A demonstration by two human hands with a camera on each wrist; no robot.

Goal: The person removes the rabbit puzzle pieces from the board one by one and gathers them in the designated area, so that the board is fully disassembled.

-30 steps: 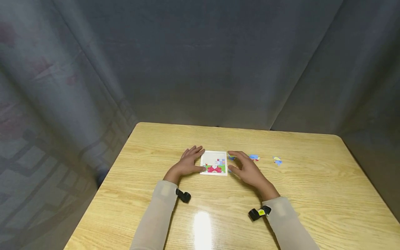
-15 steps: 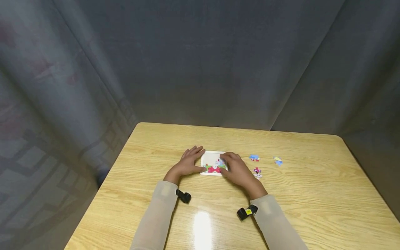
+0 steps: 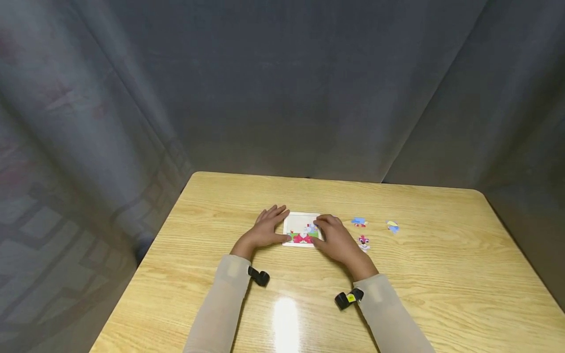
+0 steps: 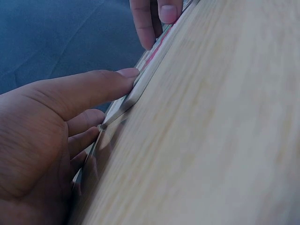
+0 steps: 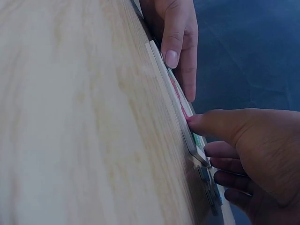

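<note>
A small white-framed jigsaw puzzle board (image 3: 301, 245) lies flat on the table, its lower part filled with a red, green and white picture and its upper left bare. My left hand (image 3: 264, 232) rests at its left side, thumb (image 4: 110, 86) straight on the near edge and forefinger at the far corner. Over the right side, my right hand (image 3: 339, 241) touches the picture with its thumb (image 5: 211, 124). The other right fingers are bent near the right edge, index fingertip on the blue pieces (image 3: 311, 228), partly covering them.
Loose puzzle pieces lie right of the board: a blue and red one (image 3: 359, 221), one with an animal face (image 3: 363, 242), and a blue and yellow one (image 3: 392, 226). Another is mostly hidden behind the right hand. A grey curtain (image 3: 287, 98) hangs beyond the wooden table (image 3: 441, 274).
My right hand has moved left onto the board's right side, uncovering the animal-face piece. Its forefinger then shifted slightly right, showing more of the blue pieces. The left hand stays put.
</note>
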